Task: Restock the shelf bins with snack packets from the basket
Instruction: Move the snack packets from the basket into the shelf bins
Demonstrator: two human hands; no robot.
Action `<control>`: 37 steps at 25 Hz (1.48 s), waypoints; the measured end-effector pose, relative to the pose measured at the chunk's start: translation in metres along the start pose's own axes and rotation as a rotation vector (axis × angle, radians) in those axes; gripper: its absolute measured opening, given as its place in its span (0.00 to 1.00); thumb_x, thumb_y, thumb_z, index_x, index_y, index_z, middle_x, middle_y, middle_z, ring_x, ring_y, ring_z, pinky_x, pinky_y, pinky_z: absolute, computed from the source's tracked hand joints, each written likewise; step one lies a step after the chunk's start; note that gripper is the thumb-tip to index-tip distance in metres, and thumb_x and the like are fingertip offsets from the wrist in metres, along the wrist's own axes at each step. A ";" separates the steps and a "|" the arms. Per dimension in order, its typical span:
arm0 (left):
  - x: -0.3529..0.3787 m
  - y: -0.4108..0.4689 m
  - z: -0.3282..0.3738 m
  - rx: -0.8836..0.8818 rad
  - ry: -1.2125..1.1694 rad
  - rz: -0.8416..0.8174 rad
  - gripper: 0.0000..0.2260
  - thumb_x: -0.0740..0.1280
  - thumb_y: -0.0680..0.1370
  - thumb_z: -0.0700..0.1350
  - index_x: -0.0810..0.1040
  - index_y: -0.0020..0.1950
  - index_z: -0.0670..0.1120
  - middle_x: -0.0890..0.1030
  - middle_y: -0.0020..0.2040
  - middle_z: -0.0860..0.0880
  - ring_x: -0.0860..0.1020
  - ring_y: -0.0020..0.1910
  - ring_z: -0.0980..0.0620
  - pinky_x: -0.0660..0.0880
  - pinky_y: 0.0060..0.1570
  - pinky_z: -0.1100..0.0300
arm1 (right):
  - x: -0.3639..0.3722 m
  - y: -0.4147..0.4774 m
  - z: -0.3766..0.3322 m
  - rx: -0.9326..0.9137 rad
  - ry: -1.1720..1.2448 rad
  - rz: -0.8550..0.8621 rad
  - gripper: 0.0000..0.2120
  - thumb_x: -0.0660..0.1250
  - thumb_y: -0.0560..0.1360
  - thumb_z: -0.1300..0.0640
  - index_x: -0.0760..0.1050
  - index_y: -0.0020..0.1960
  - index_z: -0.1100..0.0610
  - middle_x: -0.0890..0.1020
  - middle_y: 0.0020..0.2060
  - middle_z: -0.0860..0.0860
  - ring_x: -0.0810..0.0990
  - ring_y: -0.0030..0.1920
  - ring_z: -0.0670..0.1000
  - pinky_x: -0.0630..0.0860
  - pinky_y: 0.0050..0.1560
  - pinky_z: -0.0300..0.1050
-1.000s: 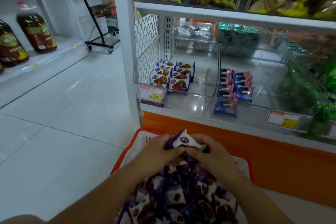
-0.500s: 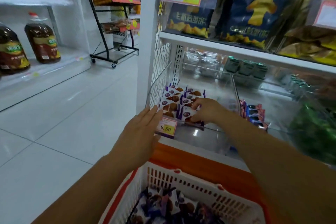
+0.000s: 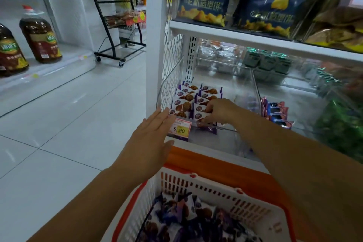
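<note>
Left hand (image 3: 151, 143) flat, fingers straight, holding nothing; fingertips reach the near-left corner of the clear bin (image 3: 225, 129), just beside the price tag (image 3: 179, 128).

Right hand (image 3: 218, 111) is inside the bin, fingers curled round a purple packet (image 3: 204, 110) at the near end of the right-hand row of the stocked packets (image 3: 186, 98).

Change: a second ago both hands were down in the basket (image 3: 216, 192) on one packet. Now the right has carried it up and the left has come up empty to steady the front. Little shift in the last half second, so I judge placement is under way. One packet is nearly in and the loose packets (image 3: 176, 214) still heap the basket, so many trips are left.

Edges, left to right:
- The mesh panel (image 3: 172, 61) and the bin's left wall crowd the rows.
- The near lip is low.
- The upper shelf (image 3: 235, 35) overhangs.
- The bin floor is bare from the rows right to the clear divider (image 3: 255, 88).
- Blue packets (image 3: 277, 112) lie beyond the divider.

Best way out looks to be back toward the near side, over the lip.
</note>
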State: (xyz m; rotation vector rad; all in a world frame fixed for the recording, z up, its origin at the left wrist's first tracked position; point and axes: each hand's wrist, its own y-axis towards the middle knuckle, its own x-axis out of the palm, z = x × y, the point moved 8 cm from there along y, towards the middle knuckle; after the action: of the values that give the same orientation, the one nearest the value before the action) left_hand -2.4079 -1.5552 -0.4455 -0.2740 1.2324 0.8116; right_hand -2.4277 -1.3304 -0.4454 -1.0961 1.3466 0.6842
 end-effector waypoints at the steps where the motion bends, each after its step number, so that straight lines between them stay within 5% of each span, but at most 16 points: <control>1: -0.002 -0.005 0.002 0.016 -0.010 0.023 0.28 0.59 0.82 0.53 0.50 0.79 0.56 0.47 0.80 0.56 0.46 0.78 0.55 0.50 0.77 0.52 | -0.007 -0.003 -0.002 -0.006 -0.031 0.033 0.26 0.71 0.73 0.44 0.75 0.63 0.60 0.79 0.59 0.56 0.77 0.57 0.55 0.72 0.53 0.44; 4: 0.001 -0.025 0.015 0.055 -0.055 0.072 0.26 0.62 0.81 0.50 0.59 0.78 0.53 0.57 0.79 0.53 0.56 0.77 0.52 0.57 0.75 0.51 | -0.045 -0.041 -0.008 -0.057 0.245 0.395 0.21 0.67 0.76 0.46 0.74 0.64 0.57 0.79 0.57 0.55 0.78 0.54 0.53 0.76 0.54 0.45; 6: 0.016 -0.037 0.020 0.034 -0.067 0.035 0.24 0.62 0.81 0.50 0.61 0.77 0.53 0.59 0.78 0.54 0.59 0.76 0.52 0.60 0.74 0.52 | -0.057 -0.108 -0.008 -0.187 0.627 0.778 0.12 0.65 0.78 0.51 0.75 0.59 0.54 0.79 0.46 0.49 0.78 0.44 0.46 0.78 0.45 0.42; 8: 0.048 -0.052 0.028 0.020 -0.075 -0.104 0.22 0.61 0.82 0.50 0.63 0.76 0.52 0.63 0.76 0.53 0.64 0.74 0.52 0.64 0.72 0.54 | -0.019 -0.169 -0.007 -0.272 0.856 0.918 0.05 0.62 0.80 0.55 0.74 0.54 0.54 0.76 0.38 0.43 0.75 0.37 0.43 0.74 0.36 0.37; 10: 0.094 -0.074 0.035 0.058 -0.054 -0.322 0.19 0.61 0.82 0.48 0.68 0.73 0.49 0.70 0.72 0.51 0.70 0.68 0.51 0.67 0.68 0.58 | 0.065 -0.184 0.003 -0.124 0.881 0.719 0.05 0.59 0.81 0.54 0.72 0.52 0.52 0.77 0.39 0.45 0.76 0.37 0.43 0.75 0.36 0.38; 14: 0.195 -0.142 0.026 0.124 0.200 -0.885 0.21 0.62 0.80 0.48 0.66 0.72 0.45 0.68 0.70 0.43 0.69 0.67 0.43 0.68 0.66 0.50 | 0.294 -0.181 0.040 0.221 0.589 -0.219 0.13 0.54 0.83 0.50 0.73 0.59 0.56 0.79 0.49 0.52 0.79 0.46 0.52 0.78 0.53 0.50; 16: 0.218 -0.163 0.015 0.120 0.288 -1.003 0.26 0.63 0.79 0.51 0.62 0.75 0.47 0.65 0.71 0.42 0.66 0.68 0.41 0.67 0.66 0.46 | 0.344 -0.201 0.045 0.201 0.575 -0.373 0.17 0.56 0.83 0.50 0.67 0.69 0.54 0.75 0.62 0.53 0.76 0.57 0.54 0.74 0.63 0.52; 19: 0.225 -0.170 0.005 0.031 0.242 -1.014 0.27 0.63 0.79 0.53 0.60 0.77 0.50 0.65 0.72 0.43 0.66 0.69 0.41 0.67 0.67 0.46 | 0.362 -0.211 0.033 0.191 0.824 -0.418 0.34 0.62 0.81 0.53 0.46 0.79 0.49 0.60 0.76 0.51 0.67 0.72 0.55 0.69 0.69 0.49; 21: 0.224 -0.173 0.007 -0.018 0.176 -1.007 0.26 0.63 0.80 0.53 0.61 0.77 0.49 0.66 0.71 0.44 0.67 0.68 0.42 0.67 0.68 0.47 | 0.361 -0.202 0.026 0.271 0.940 -0.369 0.37 0.67 0.78 0.53 0.48 0.79 0.50 0.67 0.73 0.52 0.72 0.68 0.55 0.73 0.65 0.47; 26: 0.213 -0.177 0.016 -0.137 0.019 -0.980 0.22 0.62 0.81 0.51 0.66 0.74 0.48 0.68 0.70 0.45 0.68 0.68 0.45 0.66 0.67 0.53 | 0.367 -0.205 0.014 0.479 0.991 -0.349 0.21 0.68 0.77 0.55 0.71 0.68 0.58 0.77 0.61 0.56 0.78 0.56 0.56 0.77 0.58 0.46; 30: 0.204 -0.155 0.005 -0.358 -0.088 -0.740 0.15 0.57 0.82 0.54 0.77 0.50 0.45 0.79 0.49 0.45 0.78 0.50 0.47 0.76 0.53 0.54 | 0.319 -0.200 0.027 0.494 1.093 -0.213 0.05 0.68 0.76 0.55 0.78 0.47 0.57 0.80 0.42 0.52 0.78 0.42 0.52 0.79 0.50 0.49; 32: 0.201 -0.155 0.000 -0.720 -0.452 -0.664 0.20 0.55 0.82 0.61 0.76 0.47 0.47 0.82 0.48 0.43 0.81 0.47 0.46 0.78 0.48 0.54 | 0.279 -0.198 0.021 0.326 1.122 -0.106 0.01 0.68 0.77 0.55 0.77 0.48 0.49 0.78 0.42 0.45 0.77 0.42 0.46 0.76 0.52 0.42; 34: 0.203 -0.159 0.008 -1.023 -0.941 -0.633 0.23 0.59 0.77 0.66 0.78 0.52 0.47 0.84 0.49 0.42 0.84 0.47 0.44 0.80 0.44 0.54 | 0.251 -0.203 0.012 0.110 1.122 -0.040 0.10 0.69 0.77 0.56 0.77 0.57 0.46 0.75 0.51 0.42 0.75 0.49 0.42 0.72 0.56 0.32; 37: 0.196 -0.148 0.023 -1.026 -1.304 -0.591 0.23 0.67 0.74 0.63 0.79 0.59 0.46 0.85 0.51 0.43 0.84 0.50 0.44 0.81 0.46 0.53 | 0.239 -0.210 0.021 -0.001 1.023 0.043 0.16 0.70 0.76 0.61 0.77 0.58 0.42 0.69 0.54 0.38 0.70 0.57 0.42 0.69 0.61 0.30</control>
State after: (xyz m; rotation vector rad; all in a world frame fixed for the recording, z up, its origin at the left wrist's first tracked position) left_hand -2.2711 -1.5661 -0.6508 -0.7280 -0.5505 0.7824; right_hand -2.1937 -1.4380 -0.6333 -1.4972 2.2196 0.1058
